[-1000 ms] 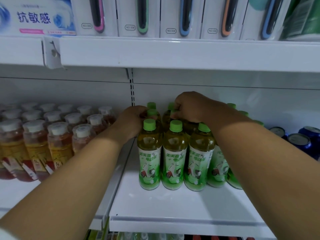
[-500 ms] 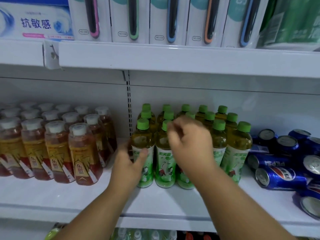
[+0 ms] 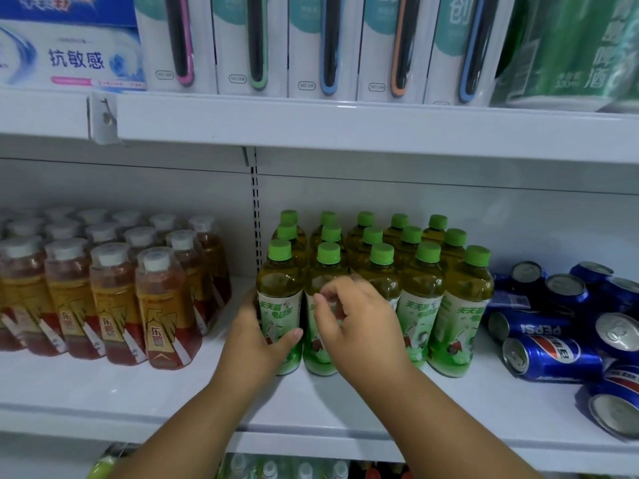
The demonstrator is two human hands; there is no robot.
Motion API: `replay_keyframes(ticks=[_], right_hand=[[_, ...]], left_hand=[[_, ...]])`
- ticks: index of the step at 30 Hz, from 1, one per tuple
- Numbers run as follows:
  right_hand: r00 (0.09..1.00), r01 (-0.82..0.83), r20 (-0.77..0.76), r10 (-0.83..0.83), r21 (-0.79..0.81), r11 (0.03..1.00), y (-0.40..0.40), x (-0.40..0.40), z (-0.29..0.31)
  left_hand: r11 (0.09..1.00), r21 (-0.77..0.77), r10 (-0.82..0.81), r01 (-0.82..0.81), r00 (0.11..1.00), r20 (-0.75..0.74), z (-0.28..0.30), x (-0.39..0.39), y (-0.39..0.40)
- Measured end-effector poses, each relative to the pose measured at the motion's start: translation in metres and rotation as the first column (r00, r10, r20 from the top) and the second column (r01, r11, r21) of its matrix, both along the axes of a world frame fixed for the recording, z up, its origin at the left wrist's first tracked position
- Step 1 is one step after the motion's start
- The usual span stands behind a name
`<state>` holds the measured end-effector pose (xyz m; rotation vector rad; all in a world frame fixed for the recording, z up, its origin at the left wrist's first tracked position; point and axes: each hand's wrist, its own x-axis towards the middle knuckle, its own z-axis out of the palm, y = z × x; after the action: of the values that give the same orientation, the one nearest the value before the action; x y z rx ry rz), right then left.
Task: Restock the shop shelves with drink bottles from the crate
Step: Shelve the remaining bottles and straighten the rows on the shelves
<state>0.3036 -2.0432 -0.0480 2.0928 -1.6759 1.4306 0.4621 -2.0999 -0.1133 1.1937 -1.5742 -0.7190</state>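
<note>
On white shelf [image 3: 345, 406]: green-cap bottles [image 3: 420, 288] upright in tight rows at centre, amber white-cap bottles [image 3: 114, 299] packed left, Pepsi cans [image 3: 549, 354] lying jumbled right. Above, toothbrush packs [image 3: 325, 46], toothpaste boxes [image 3: 72, 57] left, green beer pack [image 3: 574, 50] right. Left hand [image 3: 254, 344] wrapped on front-left bottle [image 3: 280, 305], thumb across label, holding it, base on shelf. Right hand [image 3: 359, 326] half-curled, loose, nothing in it, just in front of second front bottle [image 3: 326, 278], covering its label. Crate out of view.
</note>
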Motion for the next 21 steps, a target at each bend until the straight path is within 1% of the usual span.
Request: replay_keyframes(ticks=[2,4,5,6,7,8,10,11,13,15,19,20,21], right_hand=[[1.0,0.01,0.01,-0.01,0.005,1.0,0.003,-0.005,-0.003],[0.999,0.0,0.04,-0.002,0.063,0.998,0.005,-0.008,-0.013],[0.998,-0.008,0.062,0.001,0.109,0.994,0.006,-0.008,-0.022],[0.996,-0.015,0.085,0.001,0.158,0.987,0.007,-0.007,-0.032],[0.994,-0.019,0.107,-0.003,0.21,0.978,0.007,-0.005,-0.043],[0.993,-0.019,0.12,-0.013,0.263,0.965,0.006,-0.003,-0.052],[0.992,0.012,0.112,-0.054,0.349,0.937,0.004,0.004,-0.068],[0.991,0.036,0.106,-0.082,0.378,0.925,0.001,0.006,-0.073],[0.986,0.076,0.103,-0.129,0.414,0.907,-0.003,0.008,-0.082],[0.984,0.078,0.11,-0.137,0.423,0.903,-0.004,0.009,-0.091],[0.985,0.042,0.136,-0.102,0.386,0.921,-0.001,0.011,-0.106],[0.984,0.039,0.146,-0.102,0.381,0.924,-0.001,0.011,-0.107],[0.983,0.038,0.153,-0.103,0.381,0.924,-0.002,0.01,-0.107]], left_hand=[[0.986,-0.105,0.132,-0.133,0.991,-0.016,0.009,0.002,0.015],[0.921,-0.323,0.222,-0.218,0.975,-0.025,0.044,0.005,0.021],[0.882,-0.421,0.232,-0.212,0.973,-0.004,0.071,0.003,0.018],[0.854,-0.494,0.22,-0.166,0.974,0.052,0.101,0.0,0.011],[0.839,-0.537,0.203,-0.088,0.966,0.159,0.13,-0.006,0.0],[0.847,-0.532,0.19,0.006,0.931,0.313,0.157,-0.013,-0.012],[0.894,-0.41,0.126,0.182,0.775,0.619,0.194,-0.032,-0.037],[0.909,-0.332,0.071,0.251,0.691,0.719,0.204,-0.042,-0.048],[0.932,-0.165,-0.035,0.322,0.534,0.845,0.213,-0.063,-0.067],[0.938,-0.047,-0.101,0.345,0.399,0.912,0.217,-0.081,-0.079],[0.925,0.11,-0.159,0.365,0.108,0.981,0.208,-0.099,-0.095],[0.922,0.131,-0.166,0.365,0.067,0.984,0.205,-0.099,-0.099],[0.919,0.144,-0.176,0.367,0.053,0.983,0.202,-0.098,-0.102]])
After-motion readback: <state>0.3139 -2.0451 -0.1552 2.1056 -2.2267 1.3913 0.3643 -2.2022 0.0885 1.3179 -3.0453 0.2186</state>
